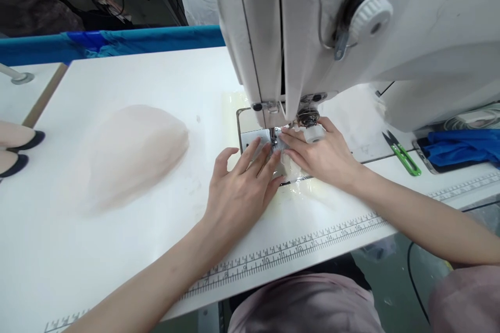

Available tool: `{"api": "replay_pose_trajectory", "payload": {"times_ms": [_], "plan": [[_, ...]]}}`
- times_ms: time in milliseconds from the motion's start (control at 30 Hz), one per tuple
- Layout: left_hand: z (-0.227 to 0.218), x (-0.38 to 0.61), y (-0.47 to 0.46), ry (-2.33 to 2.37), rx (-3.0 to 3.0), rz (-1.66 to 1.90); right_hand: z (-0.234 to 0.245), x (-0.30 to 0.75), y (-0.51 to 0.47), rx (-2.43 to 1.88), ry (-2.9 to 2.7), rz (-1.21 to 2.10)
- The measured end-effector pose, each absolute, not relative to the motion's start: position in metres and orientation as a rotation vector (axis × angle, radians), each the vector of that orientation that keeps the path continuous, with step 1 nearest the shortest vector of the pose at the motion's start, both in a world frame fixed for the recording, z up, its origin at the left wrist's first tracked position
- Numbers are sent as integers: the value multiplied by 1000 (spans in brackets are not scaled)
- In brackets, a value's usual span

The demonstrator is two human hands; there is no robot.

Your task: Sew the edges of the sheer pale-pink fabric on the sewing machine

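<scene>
White, bulky sewing machine (255, 36). Left hand (241, 184) spread, palm down; right hand (332, 155), can't tell if gripping. Best kept clear of silver metal presser foot (273, 138).

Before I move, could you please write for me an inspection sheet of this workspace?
Surface: white tabletop, ruler scale along the near edge.
Work things: sewing machine; sheer pale piece lying at the machine's left, apart from the hands.
Clutter: green snips; blue cloth over a dark flat device, all at the right.
Hands: left hand has fingers spread near the presser foot; right hand is on the other side, grip unclear.
Cables: pale coil behind the blue cloth; black cable below the table.
Surroundings: blue fabric along the far edge.
</scene>
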State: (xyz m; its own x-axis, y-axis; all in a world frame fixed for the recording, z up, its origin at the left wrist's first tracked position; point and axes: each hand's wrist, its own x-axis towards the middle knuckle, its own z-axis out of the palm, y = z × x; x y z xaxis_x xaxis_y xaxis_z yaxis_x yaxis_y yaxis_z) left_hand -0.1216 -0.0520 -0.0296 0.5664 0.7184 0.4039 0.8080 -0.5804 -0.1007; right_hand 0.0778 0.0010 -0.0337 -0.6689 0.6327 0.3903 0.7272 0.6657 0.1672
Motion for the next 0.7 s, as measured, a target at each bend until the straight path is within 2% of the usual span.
{"api": "replay_pose_trajectory", "payload": {"times_ms": [167, 367, 533, 700], "plan": [[-28, -120, -53, -1248, -2507, -468, -21, 82, -7, -966, -2496, -338], [-23, -123, -47, -1227, -2676, -506, 1, 85, -26, -1144, -2656, 231], [-17, -125, -33, -1286, -2902, -467, -2, 83, -22, -1226, -2508, 510], [-21, -119, -18, -1552, -2894, -715, -9, 81, -16, -1171, -2378, 573]]}}
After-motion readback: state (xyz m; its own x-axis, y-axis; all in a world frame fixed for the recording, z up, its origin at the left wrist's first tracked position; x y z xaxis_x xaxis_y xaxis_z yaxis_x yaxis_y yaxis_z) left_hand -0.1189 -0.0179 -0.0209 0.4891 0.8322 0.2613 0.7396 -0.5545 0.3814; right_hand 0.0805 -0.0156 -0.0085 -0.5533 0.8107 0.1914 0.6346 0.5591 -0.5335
